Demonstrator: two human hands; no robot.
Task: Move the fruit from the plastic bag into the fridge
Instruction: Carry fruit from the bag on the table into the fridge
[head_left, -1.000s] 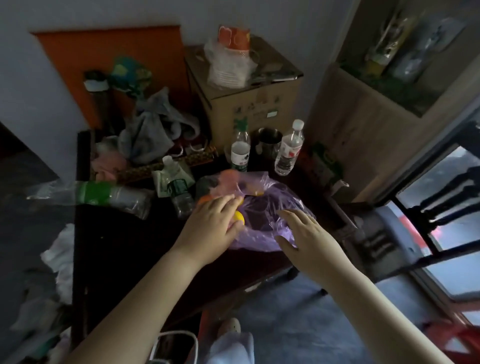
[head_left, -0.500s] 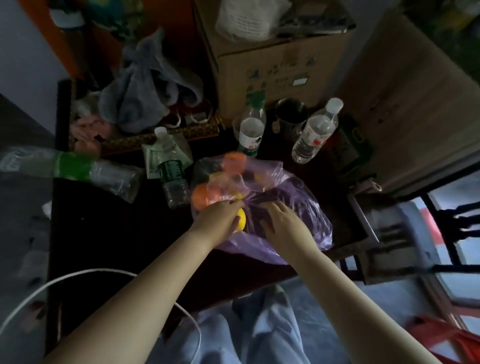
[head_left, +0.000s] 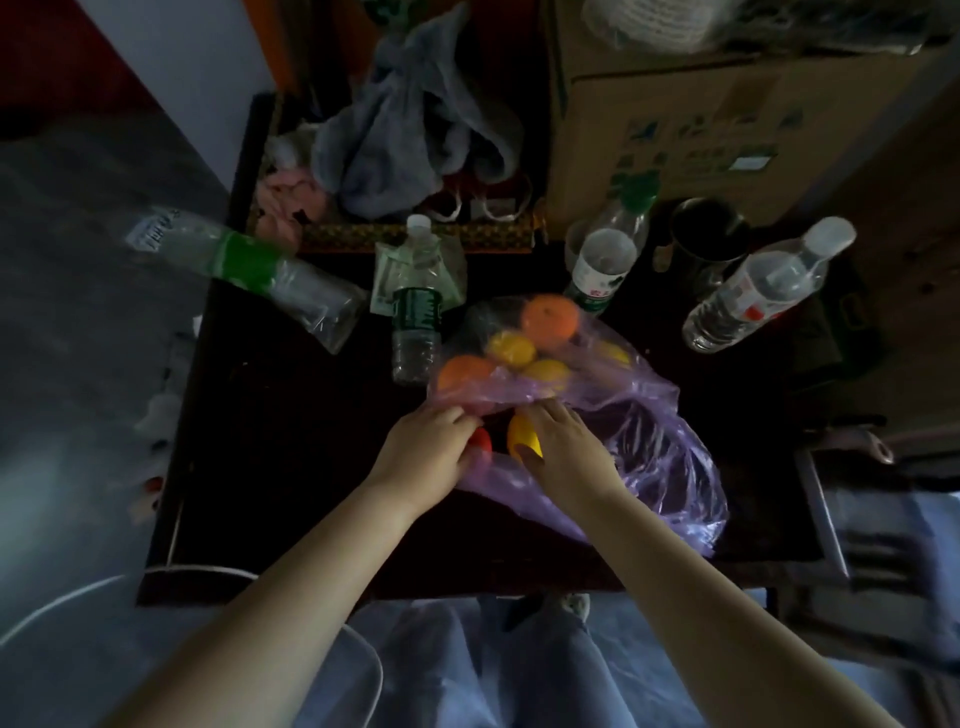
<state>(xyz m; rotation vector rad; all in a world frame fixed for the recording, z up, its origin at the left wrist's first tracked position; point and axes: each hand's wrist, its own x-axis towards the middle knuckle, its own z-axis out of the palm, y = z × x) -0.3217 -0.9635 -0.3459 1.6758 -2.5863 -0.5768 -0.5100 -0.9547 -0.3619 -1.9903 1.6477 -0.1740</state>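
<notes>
A thin purple plastic bag (head_left: 649, 447) lies on the dark table (head_left: 291, 457) with several fruits in it. Two oranges (head_left: 550, 319) and yellow lemons (head_left: 511, 349) sit at its far end. At the bag's near opening, my left hand (head_left: 423, 454) pinches the bag's edge, and a small red fruit (head_left: 480, 441) shows under its fingers. My right hand (head_left: 563, 449) is closed over a yellow fruit (head_left: 522, 439) at the bag's mouth. No fridge is in view.
Water bottles stand beyond the bag: one with a dark green label (head_left: 415, 312), one with a green cap (head_left: 608, 260), one on the right (head_left: 763, 286). A bottle pack (head_left: 249, 265) overhangs the table's left edge. A cardboard box (head_left: 701, 104), grey cloth (head_left: 410, 130) and metal mug (head_left: 706, 234) fill the back.
The camera has tilted down and closer. Both hands have drawn together at the bag's mouth; the right hand went from hovering over the bag to closing on the yellow fruit.
</notes>
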